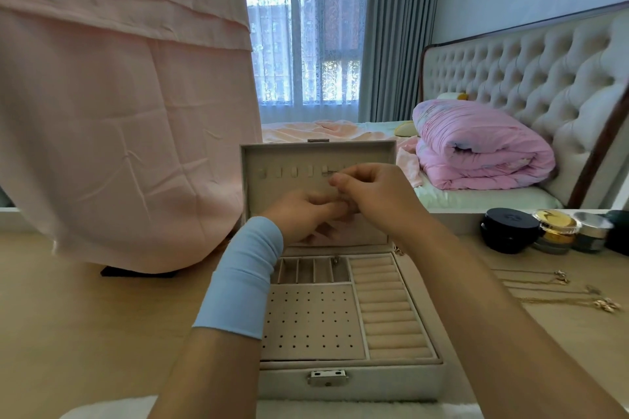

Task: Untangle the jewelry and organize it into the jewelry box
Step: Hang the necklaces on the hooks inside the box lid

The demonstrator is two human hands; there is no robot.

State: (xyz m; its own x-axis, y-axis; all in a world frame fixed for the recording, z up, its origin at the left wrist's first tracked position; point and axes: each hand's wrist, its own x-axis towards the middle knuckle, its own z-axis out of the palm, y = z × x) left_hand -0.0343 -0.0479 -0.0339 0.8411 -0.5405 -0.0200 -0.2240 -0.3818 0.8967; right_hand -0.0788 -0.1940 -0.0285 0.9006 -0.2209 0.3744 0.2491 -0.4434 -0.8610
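Observation:
An open beige jewelry box (pixel 354 381) stands on the wooden table in front of me, its lid (pixel 272 156) upright with a row of small hooks. Both hands are raised in front of the lid. My left hand (pixel 303 214), with a blue sleeve band on the wrist, and my right hand (pixel 371 194) meet fingertip to fingertip, pinching something small and thin that I cannot make out; a short metallic piece shows near a hook (pixel 330 173). Several gold necklaces (pixel 578 292) lie on the table to the right. A small item sits in one upper compartment (pixel 336 260).
A pink cloth (pixel 119 112) drapes over something at the left, down to the table. Three cosmetic jars (pixel 544 230) stand at the right back edge. Behind the table are a bed with a folded pink quilt (pixel 476 146) and a window.

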